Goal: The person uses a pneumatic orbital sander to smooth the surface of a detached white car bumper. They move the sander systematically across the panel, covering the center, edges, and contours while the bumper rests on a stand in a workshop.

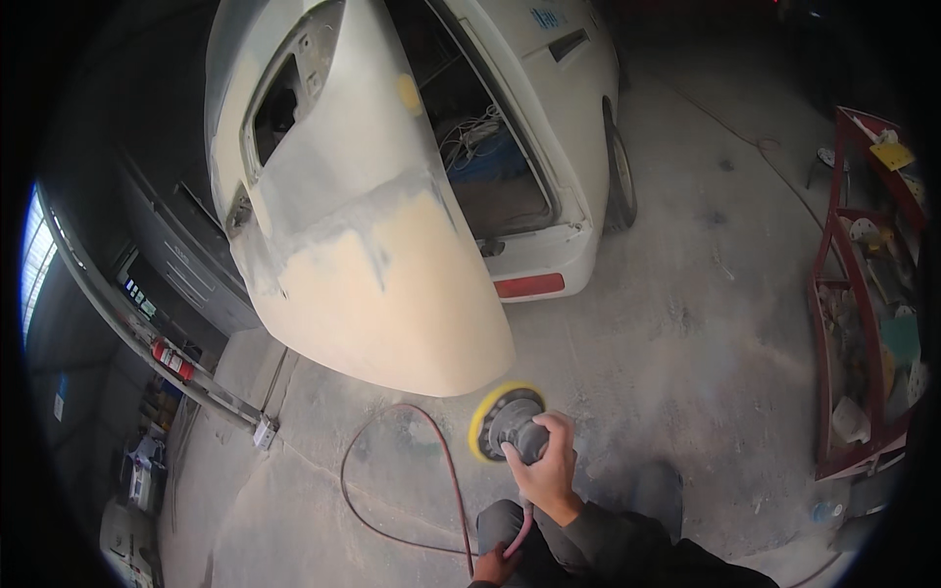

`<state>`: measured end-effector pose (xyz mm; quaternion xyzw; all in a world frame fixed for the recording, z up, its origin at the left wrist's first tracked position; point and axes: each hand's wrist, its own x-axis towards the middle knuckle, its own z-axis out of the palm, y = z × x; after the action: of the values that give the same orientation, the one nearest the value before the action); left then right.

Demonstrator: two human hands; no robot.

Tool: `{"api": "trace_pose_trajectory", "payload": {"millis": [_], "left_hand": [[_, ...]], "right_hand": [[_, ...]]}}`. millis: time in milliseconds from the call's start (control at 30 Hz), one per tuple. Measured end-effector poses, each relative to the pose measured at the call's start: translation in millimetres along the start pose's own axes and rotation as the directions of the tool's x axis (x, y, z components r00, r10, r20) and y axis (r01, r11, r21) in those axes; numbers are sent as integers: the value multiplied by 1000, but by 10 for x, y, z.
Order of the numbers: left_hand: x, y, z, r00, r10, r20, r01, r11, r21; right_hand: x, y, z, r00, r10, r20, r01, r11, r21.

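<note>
A round orbital sander (pixel 512 426) with a yellow-edged pad is in my right hand (pixel 551 475), fingers wrapped over its dark body. Its pad faces up and to the left, just short of the lower edge of a raised van tailgate (pixel 392 284), and I see a gap between them. Cream filler covers the tailgate's lower part, with grey patches above. Low in the picture, my left hand (pixel 497 565) is closed round a pinkish air hose (pixel 524 529) that runs up to the sander.
The white van body (pixel 549 186) stands behind the tailgate, its rear opening showing cables inside. A hose loop (pixel 431 416) lies on the concrete floor. At right is a red-framed rack (pixel 828 323) with discs and tools. A fire extinguisher (pixel 173 361) hangs at left.
</note>
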<state>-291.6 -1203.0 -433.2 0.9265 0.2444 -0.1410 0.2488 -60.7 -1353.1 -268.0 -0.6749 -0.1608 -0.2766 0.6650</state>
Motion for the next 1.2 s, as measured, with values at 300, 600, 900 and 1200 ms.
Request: {"api": "trace_pose_trajectory", "payload": {"millis": [300, 600, 900, 1200], "left_hand": [[307, 341, -308, 961, 162, -225, -200, 967, -160], [301, 1267, -971, 845, 361, -394, -504, 785, -362], [228, 1345, -1152, 854, 338, -395, -488, 785, -382], [228, 1441, -1261, 873, 357, -332, -473, 786, -399]], "right_hand": [[1303, -560, -26, 966, -175, 193, 191, 979, -70], [3281, -925, -46, 966, -227, 126, 206, 966, 158], [3866, -1043, 98, 950, -203, 239, 169, 974, 154], [4089, -1090, 170, 945, -240, 223, 184, 952, 246]]}}
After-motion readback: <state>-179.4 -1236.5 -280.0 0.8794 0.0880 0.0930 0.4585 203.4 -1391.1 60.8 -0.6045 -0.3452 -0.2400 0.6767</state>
